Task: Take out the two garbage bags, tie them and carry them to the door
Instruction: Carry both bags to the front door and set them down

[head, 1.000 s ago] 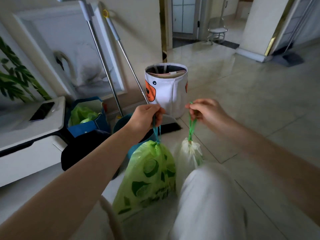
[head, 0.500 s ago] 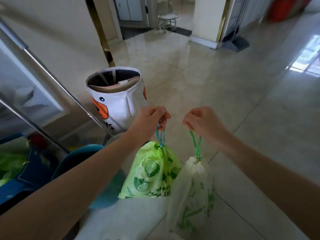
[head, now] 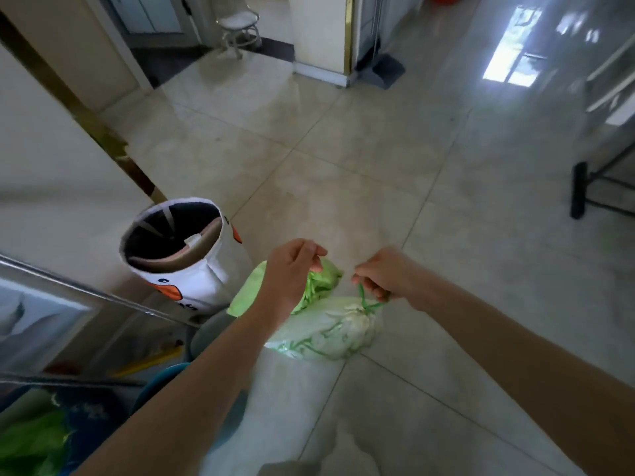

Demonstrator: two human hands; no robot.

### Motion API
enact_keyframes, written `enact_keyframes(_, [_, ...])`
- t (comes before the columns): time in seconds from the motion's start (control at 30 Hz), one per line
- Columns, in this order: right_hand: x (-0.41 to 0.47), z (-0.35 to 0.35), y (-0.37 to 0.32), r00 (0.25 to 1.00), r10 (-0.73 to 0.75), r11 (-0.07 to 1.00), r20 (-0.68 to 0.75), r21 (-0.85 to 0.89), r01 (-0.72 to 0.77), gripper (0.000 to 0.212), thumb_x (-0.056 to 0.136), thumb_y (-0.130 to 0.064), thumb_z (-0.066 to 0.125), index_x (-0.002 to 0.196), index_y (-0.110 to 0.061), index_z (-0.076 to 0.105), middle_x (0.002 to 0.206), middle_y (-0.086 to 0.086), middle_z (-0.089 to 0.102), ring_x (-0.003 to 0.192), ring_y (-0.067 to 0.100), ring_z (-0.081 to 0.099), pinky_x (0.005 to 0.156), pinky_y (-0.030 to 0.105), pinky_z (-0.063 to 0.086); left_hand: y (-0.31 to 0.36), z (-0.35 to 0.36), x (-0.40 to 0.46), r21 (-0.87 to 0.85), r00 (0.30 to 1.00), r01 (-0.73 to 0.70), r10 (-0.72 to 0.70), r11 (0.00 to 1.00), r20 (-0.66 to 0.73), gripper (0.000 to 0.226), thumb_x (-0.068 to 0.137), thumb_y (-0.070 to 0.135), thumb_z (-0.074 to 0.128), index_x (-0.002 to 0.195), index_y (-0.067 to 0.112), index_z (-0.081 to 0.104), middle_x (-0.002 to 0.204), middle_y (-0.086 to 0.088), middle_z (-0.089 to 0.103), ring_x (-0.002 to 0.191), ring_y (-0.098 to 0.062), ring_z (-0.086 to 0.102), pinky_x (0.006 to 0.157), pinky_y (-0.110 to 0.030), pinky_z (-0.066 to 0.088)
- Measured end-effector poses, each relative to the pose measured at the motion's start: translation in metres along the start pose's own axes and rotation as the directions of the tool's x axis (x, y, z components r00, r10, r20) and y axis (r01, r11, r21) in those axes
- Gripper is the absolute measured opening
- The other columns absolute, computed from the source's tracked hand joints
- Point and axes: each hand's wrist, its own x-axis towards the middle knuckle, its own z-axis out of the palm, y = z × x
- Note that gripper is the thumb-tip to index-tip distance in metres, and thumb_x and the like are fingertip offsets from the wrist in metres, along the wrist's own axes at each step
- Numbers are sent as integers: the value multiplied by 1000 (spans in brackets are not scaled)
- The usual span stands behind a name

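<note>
My left hand (head: 292,273) is closed on the drawstring of a bright green garbage bag (head: 319,286), which hangs below it and is partly hidden by my wrist. My right hand (head: 385,276) grips the green drawstring loop of a whitish, translucent garbage bag (head: 333,329) with green printing. Both bags are cinched at the top and hang side by side, touching, above the tiled floor (head: 360,166). My pale trouser leg (head: 285,400) shows under the bags.
A white fabric bin with an orange duck print (head: 185,266) stands just left of my hands. Metal poles (head: 96,297) and a blue bag (head: 68,434) crowd the lower left. A wall corner (head: 319,39), a stool (head: 238,27) and a black table leg (head: 579,190) lie further off.
The view has swung right and tilted down over the open floor. Both hands keep their bags. The bags have swung up closer together, and the white one now hangs more forward.
</note>
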Motion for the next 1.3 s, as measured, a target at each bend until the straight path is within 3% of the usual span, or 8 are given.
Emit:
enact_keyframes(0.13, [-66, -66, -51, 993, -52, 994, -109, 93, 62, 18, 83, -6, 57, 76, 2, 72, 57, 7, 62, 48, 17, 52, 54, 25, 48, 102, 3, -4, 135, 995, -46, 34, 990, 92, 31, 98, 21, 46, 79, 32, 67, 68, 8, 67, 66, 4, 61, 69, -17, 48])
enact_keyframes(0.3, [-134, -123, -81, 959, -39, 944, -280, 304, 127, 21, 87, -10, 57, 72, -12, 71, 66, 4, 70, 59, 14, 63, 70, 30, 55, 199, 11, -17, 180, 993, -72, 52, 981, 110, 21, 96, 16, 50, 91, 16, 71, 73, 4, 66, 72, -9, 62, 74, -33, 49])
enact_keyframes(0.5, [-194, -175, -81, 906, -13, 908, -423, 375, 188, 11, 86, -16, 63, 80, -14, 71, 67, -1, 71, 62, 10, 66, 73, 34, 58, 269, 44, -32, 256, 986, -144, 117, 956, 118, 18, 93, 17, 55, 88, 13, 72, 72, 0, 68, 68, -8, 62, 61, -12, 43])
enact_keyframes(0.63, [-220, -203, -59, 854, 1, 917, -521, 341, 207, 4, 86, -18, 64, 84, -16, 67, 73, -1, 70, 72, 16, 68, 73, 33, 57, 295, 75, -35, 251, 973, -180, 136, 951, 184, 16, 91, 21, 60, 90, 13, 73, 71, 6, 69, 68, -9, 65, 65, -18, 47])
enact_keyframes(0.7, [-232, -218, -44, 822, 11, 933, -569, 302, 197, 5, 86, -20, 63, 86, -18, 67, 76, -1, 70, 73, 15, 68, 70, 28, 55, 305, 98, -42, 262, 959, -217, 156, 940, 237, 12, 90, 20, 61, 87, 17, 72, 69, 11, 68, 65, -3, 64, 59, -10, 45])
enact_keyframes(1.0, [-259, -304, 34, 613, 173, 954, -771, 285, 90, 5, 87, -23, 61, 85, -19, 64, 73, -6, 65, 62, -1, 56, 55, 8, 37, 343, 232, -44, 257, 857, -273, 113, 927, 503, 13, 90, 18, 62, 82, 12, 70, 68, 6, 64, 60, -2, 56, 54, -9, 40])
enact_keyframes(1.17, [-267, -363, 71, 382, 245, 967, -891, 251, -34, 10, 83, -15, 63, 75, -21, 61, 59, -19, 52, 61, -6, 56, 59, -3, 32, 366, 318, -24, 243, 777, -304, 93, 921, 623, 10, 89, 16, 62, 85, 14, 70, 71, 9, 65, 63, 9, 60, 56, -5, 41])
enact_keyframes(1.3, [-272, -413, 106, 244, 349, 937, -905, 331, -115, 3, 81, -11, 66, 79, -12, 66, 61, -18, 50, 57, 2, 48, 59, -2, 30, 383, 390, -11, 259, 647, -455, 116, 852, 754, 12, 90, 20, 61, 85, 13, 70, 73, -1, 69, 70, -15, 65, 64, -31, 50])
